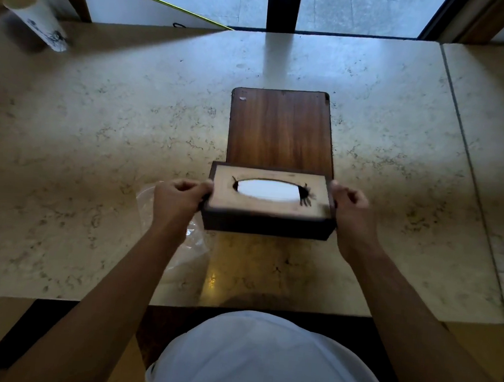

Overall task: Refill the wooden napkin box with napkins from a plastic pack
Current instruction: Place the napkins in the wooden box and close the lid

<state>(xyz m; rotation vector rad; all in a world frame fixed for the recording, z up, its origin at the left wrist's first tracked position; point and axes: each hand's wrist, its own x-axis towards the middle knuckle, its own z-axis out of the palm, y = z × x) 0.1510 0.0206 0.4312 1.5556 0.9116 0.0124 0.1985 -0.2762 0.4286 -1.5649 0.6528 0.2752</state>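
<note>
Hands, two, grip one wooden napkin box (269, 206) by its ends: left hand (177, 198), right hand (349, 210), fingers clenched on it; one wooden panel (280, 129) lies behind; one clear plastic pack (191, 240) on the surface (96, 146).

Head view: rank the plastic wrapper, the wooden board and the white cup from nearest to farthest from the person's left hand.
From the left hand:
1. Plastic wrapper, directly under the hand and wrist.
2. Wooden board, ahead and to the right, behind the napkin box.
3. White cup, far back-left corner.
</note>
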